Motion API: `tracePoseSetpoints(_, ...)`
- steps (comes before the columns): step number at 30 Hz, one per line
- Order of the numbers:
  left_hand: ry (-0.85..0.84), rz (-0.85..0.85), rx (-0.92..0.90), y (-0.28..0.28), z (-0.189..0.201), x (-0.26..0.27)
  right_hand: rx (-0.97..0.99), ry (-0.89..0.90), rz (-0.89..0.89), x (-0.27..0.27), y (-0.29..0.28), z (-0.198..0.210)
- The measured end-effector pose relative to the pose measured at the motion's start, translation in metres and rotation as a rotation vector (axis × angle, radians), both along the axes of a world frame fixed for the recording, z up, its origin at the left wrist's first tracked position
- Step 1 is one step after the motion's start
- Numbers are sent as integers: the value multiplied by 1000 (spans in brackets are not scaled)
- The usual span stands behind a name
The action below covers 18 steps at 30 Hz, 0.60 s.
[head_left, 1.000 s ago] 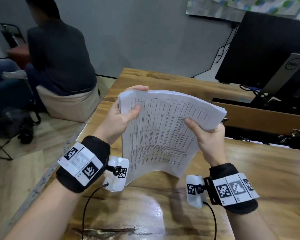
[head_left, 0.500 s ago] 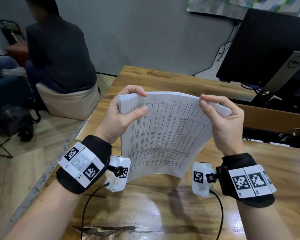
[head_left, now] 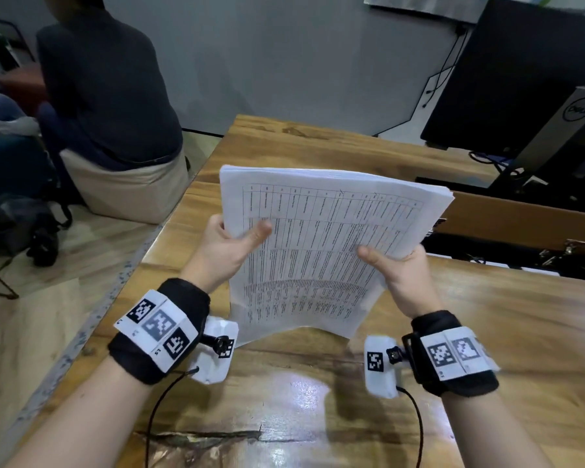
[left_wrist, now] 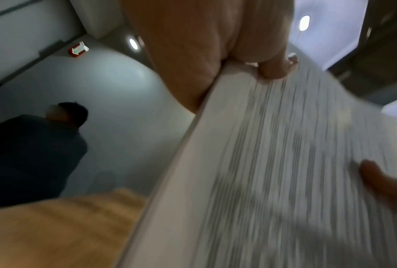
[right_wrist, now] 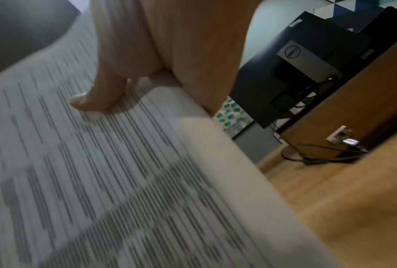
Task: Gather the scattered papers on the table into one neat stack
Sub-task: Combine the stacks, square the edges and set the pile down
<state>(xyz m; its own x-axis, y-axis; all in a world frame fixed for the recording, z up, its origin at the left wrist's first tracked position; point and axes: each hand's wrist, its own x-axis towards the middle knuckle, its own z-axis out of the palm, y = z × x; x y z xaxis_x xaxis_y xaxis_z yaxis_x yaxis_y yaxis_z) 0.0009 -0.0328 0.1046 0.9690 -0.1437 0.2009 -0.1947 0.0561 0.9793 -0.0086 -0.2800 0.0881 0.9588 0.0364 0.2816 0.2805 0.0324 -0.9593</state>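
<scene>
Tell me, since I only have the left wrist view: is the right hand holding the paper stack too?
Observer: Yes. In the head view the right hand grips the right edge of the paper stack, thumb on the printed face.
Operator: Is the stack lifted, or down on the table?
Observer: It stands upright and bowed, and its lower corners appear to rest on the table.
Operator: Are the edges squared up?
Observer: Not quite. The sheets fan out slightly at the top right corner.
</scene>
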Motion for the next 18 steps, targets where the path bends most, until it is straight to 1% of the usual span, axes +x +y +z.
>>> tracePoseSetpoints(3, 211, 43, 38, 3, -46, 4, -15, 96, 2, 1, 1, -35)
tracePoseSetpoints(4, 250, 26, 44, 2, -61, 3, -11, 138, -1, 0, 2, -46)
tracePoseSetpoints(6, 279, -9, 99, 0, -84, -2, -31, 207, -19, -3, 5, -67)
tracePoseSetpoints(8, 292, 3, 119, -3, -99, -5, -53, 267, -59, -8, 9, -83)
tracePoseSetpoints(10, 311, 24, 103, -5, -103, -5, -28, 285, -105, -11, 12, -84)
tracePoseSetpoints(13, 285, 71, 47, -8, -95, -1, 19, 219, -155, -9, 8, -75)
tracePoseSetpoints(15, 296, 80, 39, -8, -93, 0, 24, 204, -160, -10, 5, -77)
tracePoseSetpoints(18, 366, 31, 159, -5, -106, -7, -75, 331, -149, -19, 7, -98)
